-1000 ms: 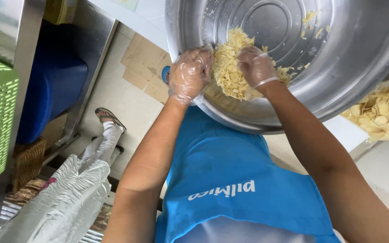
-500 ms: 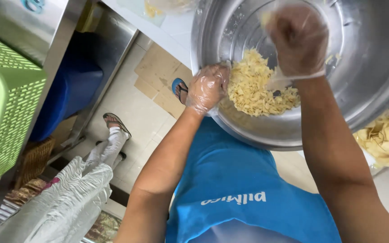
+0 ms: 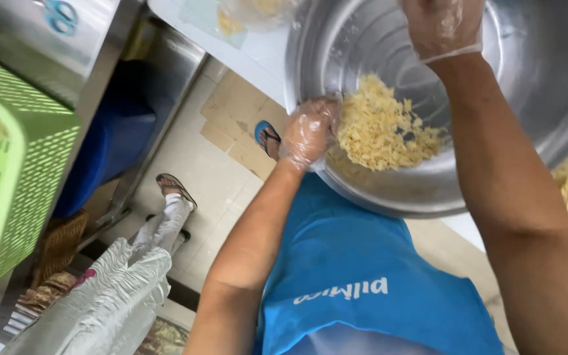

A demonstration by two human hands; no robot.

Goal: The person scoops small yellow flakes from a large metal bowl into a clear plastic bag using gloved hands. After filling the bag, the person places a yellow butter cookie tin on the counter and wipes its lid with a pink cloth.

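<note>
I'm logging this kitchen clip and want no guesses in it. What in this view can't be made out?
- Right gloved hand: fingers cut off by the head view's top edge, so its grip is unknown.
- Large round steel bowl: far rim runs past the top and right edges.
- Pale yellow shredded food: too fine to identify.
- Left gloved hand: fingertips curl over the bowl's rim; whether they pinch food is unclear.

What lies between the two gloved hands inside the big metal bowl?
In the head view, bare bowl wall separates the right hand from the left hand; the pile of pale yellow shreds sits lower, beside the left hand.
</note>
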